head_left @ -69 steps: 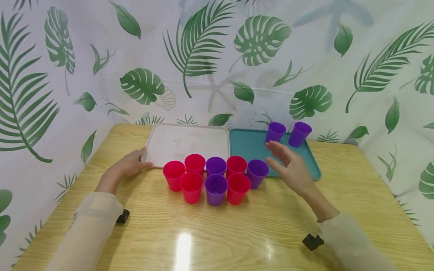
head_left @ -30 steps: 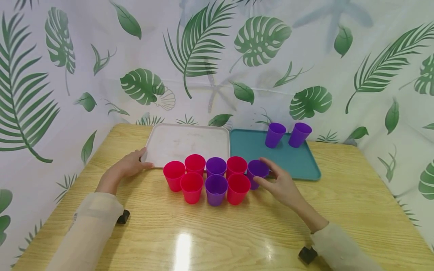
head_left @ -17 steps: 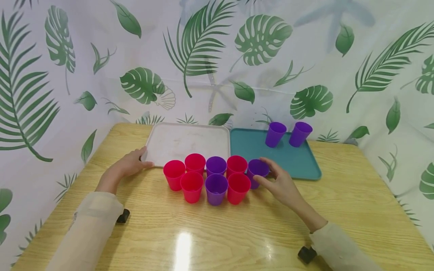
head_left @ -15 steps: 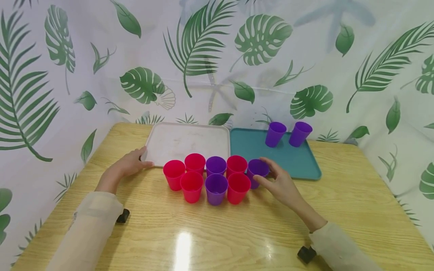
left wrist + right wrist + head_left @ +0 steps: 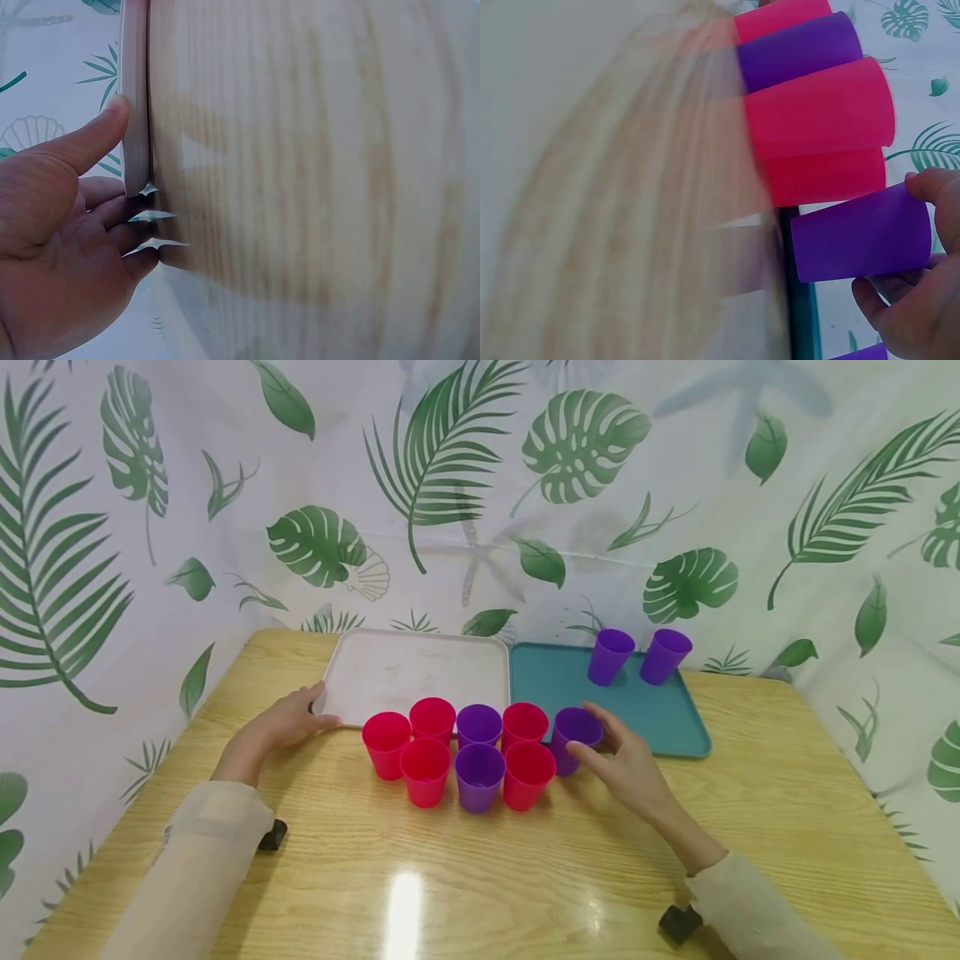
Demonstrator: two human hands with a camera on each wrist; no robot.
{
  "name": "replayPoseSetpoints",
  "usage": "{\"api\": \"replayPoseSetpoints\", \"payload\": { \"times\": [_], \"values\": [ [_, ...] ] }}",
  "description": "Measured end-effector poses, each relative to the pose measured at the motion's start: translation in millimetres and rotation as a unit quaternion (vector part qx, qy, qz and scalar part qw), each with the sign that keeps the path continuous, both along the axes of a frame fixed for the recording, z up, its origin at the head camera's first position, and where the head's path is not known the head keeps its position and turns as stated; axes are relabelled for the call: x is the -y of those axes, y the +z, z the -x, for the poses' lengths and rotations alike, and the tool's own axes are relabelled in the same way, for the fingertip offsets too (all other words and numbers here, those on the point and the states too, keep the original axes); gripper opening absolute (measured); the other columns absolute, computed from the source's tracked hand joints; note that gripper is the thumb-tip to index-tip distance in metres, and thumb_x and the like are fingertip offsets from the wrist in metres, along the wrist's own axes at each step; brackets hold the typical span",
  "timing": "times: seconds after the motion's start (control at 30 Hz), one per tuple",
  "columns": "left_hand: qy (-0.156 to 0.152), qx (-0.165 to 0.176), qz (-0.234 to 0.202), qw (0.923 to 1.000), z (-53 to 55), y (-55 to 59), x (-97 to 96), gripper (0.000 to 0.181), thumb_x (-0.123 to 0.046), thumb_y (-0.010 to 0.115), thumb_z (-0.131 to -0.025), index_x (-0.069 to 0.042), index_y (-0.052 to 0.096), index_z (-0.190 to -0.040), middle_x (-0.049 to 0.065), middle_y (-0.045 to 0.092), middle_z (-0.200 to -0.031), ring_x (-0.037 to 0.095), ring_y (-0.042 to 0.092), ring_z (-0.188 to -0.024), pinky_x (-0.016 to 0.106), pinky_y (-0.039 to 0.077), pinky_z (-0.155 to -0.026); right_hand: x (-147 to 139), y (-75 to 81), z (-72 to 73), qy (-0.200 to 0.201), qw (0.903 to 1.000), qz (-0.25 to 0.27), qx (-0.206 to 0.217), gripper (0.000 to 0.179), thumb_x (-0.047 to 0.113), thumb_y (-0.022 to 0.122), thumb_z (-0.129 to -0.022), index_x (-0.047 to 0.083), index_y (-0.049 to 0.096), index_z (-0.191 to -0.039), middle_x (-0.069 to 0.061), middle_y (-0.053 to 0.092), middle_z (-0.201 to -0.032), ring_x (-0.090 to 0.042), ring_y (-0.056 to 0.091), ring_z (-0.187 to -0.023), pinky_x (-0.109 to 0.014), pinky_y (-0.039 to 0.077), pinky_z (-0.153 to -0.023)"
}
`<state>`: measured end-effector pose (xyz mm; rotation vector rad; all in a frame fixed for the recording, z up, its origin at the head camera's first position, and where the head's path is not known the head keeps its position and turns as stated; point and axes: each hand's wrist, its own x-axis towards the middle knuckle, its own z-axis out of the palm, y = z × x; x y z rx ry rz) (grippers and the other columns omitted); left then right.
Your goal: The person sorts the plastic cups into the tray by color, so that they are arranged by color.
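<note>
R hand (image 5: pixel 630 772): thumb, fingers clamped on purple cup (image 5: pixel 859 236) near rim, likely for control | cup beside red cups (image 5: pixel 528 785), by teal tray (image 5: pixel 543 681) near edge | L hand (image 5: pixel 288 718): clamped on white tray (image 5: pixel 405 677) corner, probably steadying

The wood-grain table (image 5: pixel 525 868) I'm watching remotely is carrying a white tray (image 5: pixel 420 672) and a teal tray (image 5: pixel 555 681), which are lying side by side along its far edge. Nearer me, five red cups (image 5: pixel 425 781) and two purple cups (image 5: pixel 480 783) are standing upright, clustered on the wood.
</note>
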<state>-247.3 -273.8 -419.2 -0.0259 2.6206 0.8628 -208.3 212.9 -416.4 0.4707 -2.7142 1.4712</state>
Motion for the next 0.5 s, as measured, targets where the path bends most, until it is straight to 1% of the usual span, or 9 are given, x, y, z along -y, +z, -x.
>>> {"api": "replayPoseSetpoints", "payload": {
  "times": [0.1,0.2,0.37,0.43,0.5],
  "values": [
    [0.000,0.000,-0.001,1.0000,-0.2,1.2,-0.4,0.090,-0.040,0.062,-0.103,0.002,0.009,-0.163,0.035,0.007,-0.165,0.052,0.005,-0.153,0.065,0.009,-0.122,-1.8,7.7,0.9,-0.005,1.0000,0.001,-0.003,0.069,0.022,0.073,-0.099,0.000,0.041,-0.156,-0.023,0.056,-0.147,-0.039,0.062,-0.124,-0.033,0.054,-0.100],
    [0.000,0.001,-0.002,1.0000,0.0,1.5,-0.8,0.089,-0.038,0.061,-0.104,0.002,0.009,-0.163,0.035,0.007,-0.165,0.052,0.005,-0.153,0.065,0.009,-0.122,-4.0,16.2,2.9,-0.009,0.9999,0.008,-0.005,0.069,0.022,0.073,-0.099,0.001,0.041,-0.156,-0.022,0.057,-0.146,-0.039,0.060,-0.127,-0.036,0.053,-0.102],
    [0.000,0.002,-0.005,1.0000,-0.2,1.6,-1.3,0.087,-0.037,0.060,-0.104,0.002,0.009,-0.163,0.035,0.007,-0.165,0.052,0.004,-0.153,0.064,0.008,-0.123,-8.4,30.9,8.9,-0.016,0.9996,0.018,-0.012,0.069,0.023,0.073,-0.099,0.005,0.041,-0.157,-0.021,0.055,-0.148,-0.040,0.058,-0.129,-0.017,0.049,-0.097],
    [0.001,0.002,-0.006,1.0000,-0.2,1.5,-1.2,0.087,-0.037,0.060,-0.104,0.002,0.009,-0.163,0.035,0.007,-0.165,0.052,0.004,-0.153,0.064,0.008,-0.123,-10.0,36.4,12.0,-0.018,0.9995,0.019,-0.016,0.070,0.024,0.072,-0.099,0.006,0.040,-0.158,-0.020,0.053,-0.150,-0.040,0.057,-0.131,-0.011,0.047,-0.094],
    [0.000,0.002,-0.006,1.0000,-0.3,1.3,-0.9,0.088,-0.037,0.061,-0.104,0.003,0.009,-0.163,0.035,0.007,-0.165,0.052,0.004,-0.153,0.064,0.008,-0.123,-11.3,41.3,16.3,-0.019,0.9993,0.023,-0.023,0.070,0.025,0.072,-0.099,0.006,0.040,-0.158,-0.020,0.054,-0.150,-0.040,0.056,-0.131,-0.009,0.047,-0.092]
  ]
}}
